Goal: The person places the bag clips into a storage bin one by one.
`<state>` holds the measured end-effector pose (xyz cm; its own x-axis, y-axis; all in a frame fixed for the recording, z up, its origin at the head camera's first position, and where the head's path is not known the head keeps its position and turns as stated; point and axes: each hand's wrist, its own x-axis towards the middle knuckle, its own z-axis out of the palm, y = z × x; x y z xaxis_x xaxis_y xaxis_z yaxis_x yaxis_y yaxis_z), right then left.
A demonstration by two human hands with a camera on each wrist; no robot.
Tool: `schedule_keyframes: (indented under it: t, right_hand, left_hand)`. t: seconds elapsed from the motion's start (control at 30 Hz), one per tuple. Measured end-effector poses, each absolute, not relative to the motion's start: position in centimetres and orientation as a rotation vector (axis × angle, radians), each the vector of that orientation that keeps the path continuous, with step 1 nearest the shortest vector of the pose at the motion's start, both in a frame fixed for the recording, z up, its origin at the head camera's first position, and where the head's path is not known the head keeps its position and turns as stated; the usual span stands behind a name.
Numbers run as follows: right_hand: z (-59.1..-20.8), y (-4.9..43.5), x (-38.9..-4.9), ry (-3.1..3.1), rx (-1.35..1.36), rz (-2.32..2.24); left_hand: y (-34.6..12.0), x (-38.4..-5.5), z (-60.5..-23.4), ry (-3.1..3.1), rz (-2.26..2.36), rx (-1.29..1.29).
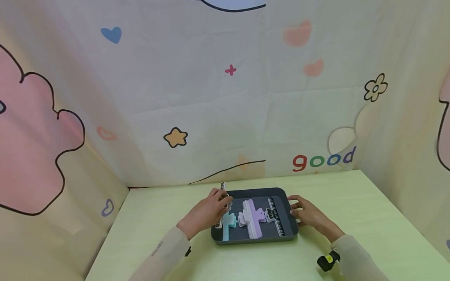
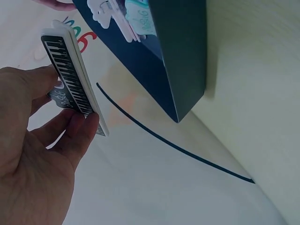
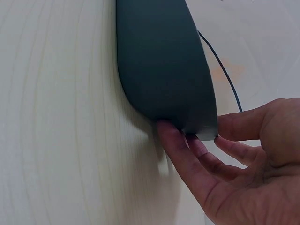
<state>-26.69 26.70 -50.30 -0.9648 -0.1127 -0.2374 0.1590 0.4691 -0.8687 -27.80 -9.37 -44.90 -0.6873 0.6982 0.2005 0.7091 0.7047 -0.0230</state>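
Observation:
My left hand [image 1: 207, 210] pinches a bag clip [image 2: 70, 75] with a black-and-white piano-key strip between thumb and fingers. It holds this clip over the left side of a dark grey tray [image 1: 239, 241], where it stands tilted up past the far rim. Inside the tray lie a mint clip [image 1: 226, 226], a lilac clip [image 1: 253, 220] and another piano-key clip [image 1: 275, 216], side by side. My right hand [image 1: 307, 212] grips the tray's right side, its curled fingers at the rim and outer wall. The left hand partly hides the tray's left edge.
The tray stands on a pale green wood-grain table [image 1: 147, 234]. Behind the table hangs a printed cloth [image 1: 211, 97] with hearts, a star and the word "good"; similar cloth closes in both sides.

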Motion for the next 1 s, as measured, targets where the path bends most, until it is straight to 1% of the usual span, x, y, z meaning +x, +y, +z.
schedule_keyframes:
  t: [0.47, 1.0]
  right_hand:
    - [-50.5, 26.7, -26.6, 2.455, 0.034, -1.499]
    - [-50.5, 26.6, -26.5, 2.474, 0.027, -1.486]
  left_hand:
    - [-9.0, -28.1, -47.0, -2.732, -0.055, -1.213]
    - [-8.9, -28.0, -48.3, -2.807, -0.019, -1.215]
